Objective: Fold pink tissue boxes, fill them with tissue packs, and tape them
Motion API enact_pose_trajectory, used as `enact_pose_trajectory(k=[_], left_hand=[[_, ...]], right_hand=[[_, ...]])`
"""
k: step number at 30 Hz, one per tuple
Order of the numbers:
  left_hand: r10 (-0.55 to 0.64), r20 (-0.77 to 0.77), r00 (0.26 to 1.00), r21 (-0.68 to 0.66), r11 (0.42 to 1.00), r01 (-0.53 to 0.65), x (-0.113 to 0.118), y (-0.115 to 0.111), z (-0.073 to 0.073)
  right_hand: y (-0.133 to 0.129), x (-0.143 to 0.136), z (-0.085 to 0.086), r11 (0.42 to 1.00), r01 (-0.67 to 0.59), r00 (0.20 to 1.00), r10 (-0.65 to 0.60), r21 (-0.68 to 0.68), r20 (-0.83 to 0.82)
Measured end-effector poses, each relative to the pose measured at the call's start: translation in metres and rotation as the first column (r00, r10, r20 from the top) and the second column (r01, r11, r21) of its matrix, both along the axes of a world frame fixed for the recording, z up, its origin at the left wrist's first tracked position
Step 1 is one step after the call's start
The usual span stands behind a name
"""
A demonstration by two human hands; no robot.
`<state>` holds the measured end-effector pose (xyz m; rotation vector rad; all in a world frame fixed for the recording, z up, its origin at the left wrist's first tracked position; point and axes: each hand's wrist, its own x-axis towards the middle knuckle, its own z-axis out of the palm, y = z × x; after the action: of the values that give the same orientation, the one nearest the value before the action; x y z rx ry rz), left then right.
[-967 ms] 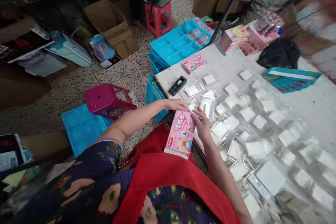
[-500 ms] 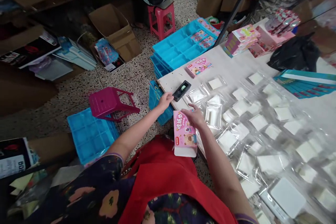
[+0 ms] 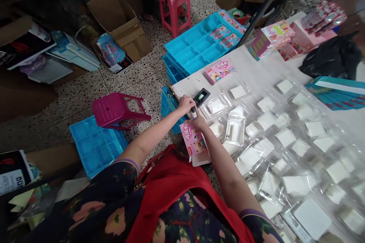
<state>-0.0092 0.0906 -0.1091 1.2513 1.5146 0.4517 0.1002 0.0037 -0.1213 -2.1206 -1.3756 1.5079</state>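
Observation:
A pink printed paper box (image 3: 193,140) is gripped in my right hand (image 3: 199,122), tilted with its lower end flap hanging open. Beside it, my left hand (image 3: 186,104) has its fingers curled over the near end of a black tape dispenser (image 3: 202,96) at the table corner. A roll of tape sits inside the dispenser. The two hands almost meet there, and any strip of tape between the fingers is too small to make out. Right of my hands, clear plastic packs with white contents (image 3: 216,106) lie on the white table (image 3: 188,83).
Another pink box (image 3: 219,71) lies near the table's far edge. Blue compartment trays (image 3: 188,47) are stacked beyond it. Stacked cartons (image 3: 273,38) and a black bag (image 3: 330,57) stand at the back right. A magenta stool (image 3: 110,110) is on the floor at left.
My right hand has brought the pink box left, up against my left hand at the dispenser. The box has tilted, and my left hand has shifted slightly right.

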Motion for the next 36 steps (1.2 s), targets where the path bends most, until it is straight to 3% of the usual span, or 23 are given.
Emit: enact_pose_trajectory(k=[7,11,13,15,17,19,20,22,24,25,27,29,30,33,36], left_hand=[[0.066,-0.112,0.992,-0.156,0.984,-0.083,-0.007,-0.016,0.002],[0.141,-0.134,0.981,-0.105,0.982,-0.155,-0.035,-0.027,0.022],[0.184,-0.09,0.979,-0.064,0.98,-0.19,-0.048,-0.047,0.044],[0.239,0.075,0.968,-0.031,0.971,-0.237,-0.054,-0.075,0.071],[0.294,0.321,0.9,-0.056,0.955,-0.292,-0.05,-0.107,0.095],[0.336,0.49,0.805,-0.134,0.941,-0.311,-0.043,-0.134,0.109],[0.332,0.514,0.791,-0.157,0.943,-0.294,-0.04,-0.143,0.113],[0.247,0.473,0.846,-0.073,0.968,-0.241,-0.04,-0.151,0.116],[0.08,0.282,0.956,0.212,0.967,-0.143,-0.048,-0.148,0.118],[-0.003,0.135,0.991,0.387,0.921,-0.05,-0.053,-0.144,0.121],[-0.168,-0.166,0.972,0.64,0.731,0.235,-0.064,-0.134,0.132],[-0.311,-0.378,0.872,0.712,0.504,0.489,-0.074,-0.129,0.148],[-0.346,-0.446,0.825,0.721,0.408,0.561,-0.077,-0.13,0.156],[-0.243,-0.52,0.819,0.799,0.201,0.567,-0.083,-0.145,0.17],[-0.2,-0.469,0.86,0.875,0.025,0.483,-0.081,-0.173,0.163]], right_hand=[[0.004,-0.002,0.007,1.0,0.0,1.0,0.001,-0.012,0.031],[-0.016,0.001,0.032,0.977,0.17,0.985,-0.174,0.13,0.019],[-0.034,-0.002,0.05,0.904,0.271,0.958,-0.288,0.332,0.003],[-0.055,-0.008,0.068,0.79,0.315,0.934,-0.356,0.527,-0.024],[-0.072,-0.018,0.084,0.697,0.31,0.93,-0.364,0.647,-0.054],[-0.084,-0.027,0.097,0.652,0.282,0.944,-0.321,0.704,-0.081],[-0.088,-0.03,0.101,0.641,0.271,0.95,-0.297,0.718,-0.093],[-0.093,-0.033,0.109,0.623,0.267,0.955,-0.273,0.735,-0.115],[-0.095,-0.032,0.116,0.608,0.284,0.952,-0.27,0.742,-0.143],[-0.095,-0.031,0.121,0.602,0.296,0.95,-0.269,0.742,-0.16],[-0.098,-0.03,0.132,0.588,0.316,0.946,-0.259,0.744,-0.197],[-0.102,-0.029,0.144,0.58,0.335,0.942,-0.218,0.742,-0.255],[-0.103,-0.029,0.15,0.581,0.353,0.935,-0.192,0.733,-0.298],[-0.106,-0.027,0.162,0.647,0.48,0.848,-0.169,0.593,-0.502],[-0.104,-0.021,0.163,0.757,0.581,0.667,-0.231,0.299,-0.709]])
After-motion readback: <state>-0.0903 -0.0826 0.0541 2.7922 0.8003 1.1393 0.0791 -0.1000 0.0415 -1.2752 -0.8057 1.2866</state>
